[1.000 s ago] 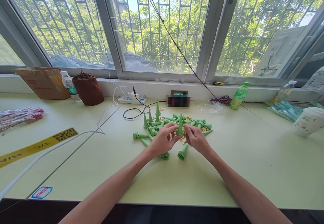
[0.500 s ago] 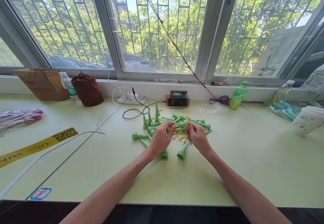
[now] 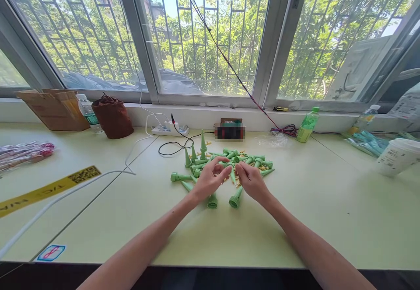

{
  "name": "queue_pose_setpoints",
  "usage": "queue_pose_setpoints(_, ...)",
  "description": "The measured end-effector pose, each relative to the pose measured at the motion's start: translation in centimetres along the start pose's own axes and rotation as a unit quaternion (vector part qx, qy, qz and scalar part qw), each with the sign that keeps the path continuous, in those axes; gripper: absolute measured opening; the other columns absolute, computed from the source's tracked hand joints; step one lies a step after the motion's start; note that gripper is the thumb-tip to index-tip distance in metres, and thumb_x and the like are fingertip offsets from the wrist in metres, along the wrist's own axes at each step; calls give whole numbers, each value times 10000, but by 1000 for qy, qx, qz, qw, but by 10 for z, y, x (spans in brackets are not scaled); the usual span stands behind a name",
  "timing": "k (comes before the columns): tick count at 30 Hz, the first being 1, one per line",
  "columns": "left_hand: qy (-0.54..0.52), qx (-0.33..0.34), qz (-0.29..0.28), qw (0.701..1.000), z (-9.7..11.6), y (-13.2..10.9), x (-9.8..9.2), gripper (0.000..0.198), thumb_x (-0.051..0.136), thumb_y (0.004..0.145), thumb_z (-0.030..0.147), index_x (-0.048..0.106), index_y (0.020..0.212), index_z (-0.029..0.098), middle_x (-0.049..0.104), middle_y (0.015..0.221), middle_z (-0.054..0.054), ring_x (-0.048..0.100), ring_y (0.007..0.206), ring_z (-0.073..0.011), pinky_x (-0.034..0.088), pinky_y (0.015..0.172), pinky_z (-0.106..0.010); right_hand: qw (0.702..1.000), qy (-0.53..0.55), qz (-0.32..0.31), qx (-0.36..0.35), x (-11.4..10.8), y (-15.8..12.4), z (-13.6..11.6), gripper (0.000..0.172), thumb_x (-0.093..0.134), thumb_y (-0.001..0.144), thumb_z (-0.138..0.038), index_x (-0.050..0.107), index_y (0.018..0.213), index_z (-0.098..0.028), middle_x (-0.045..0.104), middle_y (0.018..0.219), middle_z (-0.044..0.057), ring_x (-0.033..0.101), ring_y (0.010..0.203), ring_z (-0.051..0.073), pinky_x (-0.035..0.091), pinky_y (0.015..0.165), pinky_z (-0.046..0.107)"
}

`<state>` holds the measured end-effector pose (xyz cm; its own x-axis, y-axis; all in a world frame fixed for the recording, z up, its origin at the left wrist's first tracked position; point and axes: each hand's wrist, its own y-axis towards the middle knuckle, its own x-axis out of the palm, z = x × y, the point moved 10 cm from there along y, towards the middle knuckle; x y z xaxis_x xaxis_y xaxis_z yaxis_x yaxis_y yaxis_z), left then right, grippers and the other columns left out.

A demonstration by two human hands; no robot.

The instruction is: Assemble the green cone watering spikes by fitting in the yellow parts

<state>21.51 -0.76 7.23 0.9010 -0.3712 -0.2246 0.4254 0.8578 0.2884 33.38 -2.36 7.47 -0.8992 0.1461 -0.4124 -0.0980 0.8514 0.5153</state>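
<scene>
Just beyond the table's middle, my two hands nearly meet over a pile of green hollow plastic spikes (image 3: 248, 160). My left hand (image 3: 211, 178) curls thumb and fingers around one green spike (image 3: 232, 174), which points downward between the hands. Close beside it, my right hand (image 3: 251, 178) is closed in a pinch; what its fingertips hold is hidden. Small yellow pegs lie among the green pieces, partly covered by the hands. Two spikes, a left one (image 3: 212, 201) and a right one (image 3: 235, 199), lie with their ribbed open ends toward me. Several spikes stand upright, including a tall one (image 3: 203, 145).
Behind the pile are a power strip (image 3: 169, 129) with a black cable and a dark box-shaped device (image 3: 230, 131). A brown pouch (image 3: 112, 116) and cardboard box (image 3: 54, 110) stand left. Rightward are a green bottle (image 3: 307, 125) and white cup (image 3: 397, 156).
My right hand has moved slightly left, closer to my left hand. The green spike between them now points downward, and more of the pile shows right of my right hand.
</scene>
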Motion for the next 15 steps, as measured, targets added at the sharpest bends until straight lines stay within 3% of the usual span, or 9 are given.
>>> queue_pose_setpoints(9,105,69,20,992,9,-2,-3,433,643,849,420,520,1198,194,570,789,-2,576,717,-139,483,559,-215,997,50,-18,60,6,0,14,455,359,987,-497,423,636,-215,405,472,-41,376,430,114,284,437,245)
queue_pose_setpoints(15,187,112,37,975,17,-4,-2,378,661,846,336,541,1185,218,600,861,-8,588,731,-128,506,590,-218,990,103,-27,90,11,-1,21,480,374,972,-538,421,618,-218,390,448,-47,352,373,99,270,390,240)
